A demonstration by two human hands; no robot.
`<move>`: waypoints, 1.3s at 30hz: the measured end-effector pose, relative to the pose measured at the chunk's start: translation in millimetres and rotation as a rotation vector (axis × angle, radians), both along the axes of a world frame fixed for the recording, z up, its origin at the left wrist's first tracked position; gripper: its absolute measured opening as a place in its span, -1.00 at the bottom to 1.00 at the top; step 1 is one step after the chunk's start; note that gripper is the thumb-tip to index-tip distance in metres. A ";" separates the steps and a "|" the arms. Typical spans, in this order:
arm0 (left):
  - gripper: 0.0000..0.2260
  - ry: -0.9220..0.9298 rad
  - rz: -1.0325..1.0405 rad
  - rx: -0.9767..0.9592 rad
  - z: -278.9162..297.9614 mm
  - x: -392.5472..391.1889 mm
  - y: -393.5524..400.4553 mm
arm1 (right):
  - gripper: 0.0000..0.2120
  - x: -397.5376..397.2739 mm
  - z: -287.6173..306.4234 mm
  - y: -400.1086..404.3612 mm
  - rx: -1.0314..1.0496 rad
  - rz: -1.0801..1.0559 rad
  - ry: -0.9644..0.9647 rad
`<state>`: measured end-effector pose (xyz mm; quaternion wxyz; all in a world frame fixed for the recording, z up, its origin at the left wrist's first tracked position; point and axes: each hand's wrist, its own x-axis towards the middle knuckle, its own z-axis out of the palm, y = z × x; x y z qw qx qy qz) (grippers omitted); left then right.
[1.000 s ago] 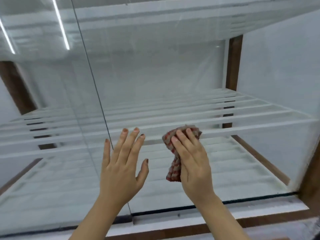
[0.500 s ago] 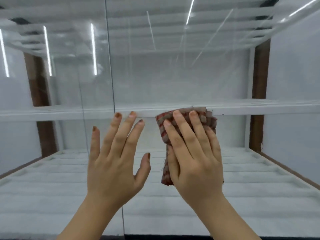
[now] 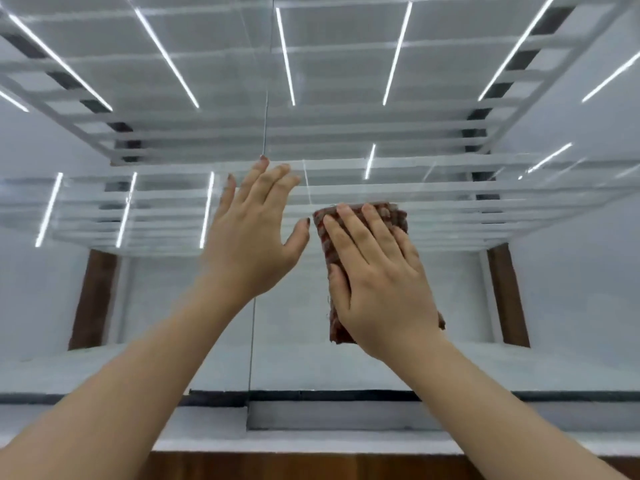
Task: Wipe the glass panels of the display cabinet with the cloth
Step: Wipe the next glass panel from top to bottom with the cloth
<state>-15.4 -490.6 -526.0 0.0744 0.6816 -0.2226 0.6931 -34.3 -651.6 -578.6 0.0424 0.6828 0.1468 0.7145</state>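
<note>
Both hands risen, right hand (image 3: 384, 289) flat on cloth (image 3: 327, 258), left hand (image 3: 251, 237) spread, seemingly on glass edge (image 3: 264, 126)

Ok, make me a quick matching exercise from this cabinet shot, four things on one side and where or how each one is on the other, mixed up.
Things:
1. left hand
2. right hand
3. cloth
4. wooden post

Descriptions:
A. red checked, folded, against the glass
B. brown, upright, at the cabinet's back right
C. bare, fingers spread, over the panel seam
D. flat on top of the cloth

Pairs: 1-C, 2-D, 3-A, 4-B
</note>
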 end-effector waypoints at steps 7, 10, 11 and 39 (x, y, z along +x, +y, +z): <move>-0.46 -0.020 -0.029 -0.008 0.2 1.1 0.8 | -0.51 -1.9 70.5 7.9 -0.022 -0.006 0.073; -0.45 -0.022 -0.047 -0.007 0.2 2.5 1.3 | -0.49 -5.7 85.1 -13.1 0.045 -0.035 0.098; -0.45 -0.021 -0.049 -0.007 0.1 3.3 1.1 | -0.48 -7.2 82.2 -23.0 0.091 -0.038 0.088; -0.39 0.017 0.028 -0.053 -5.8 -10.9 -20.1 | -0.48 -20.5 17.8 -103.6 0.213 -0.055 0.039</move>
